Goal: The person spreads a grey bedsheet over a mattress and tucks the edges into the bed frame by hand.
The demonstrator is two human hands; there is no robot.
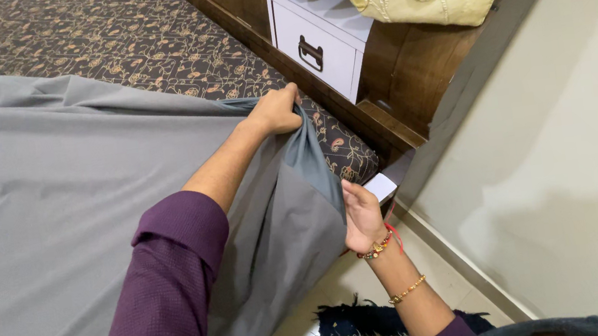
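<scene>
Grey sheet in both hands, patterned mattress and white drawer box beyond

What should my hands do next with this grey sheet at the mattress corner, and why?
Probably draw the grey sheet further over the patterned mattress corner. The left hand grips the edge on top and the right hand holds it at the side, yet the corner beyond them is bare.
</scene>
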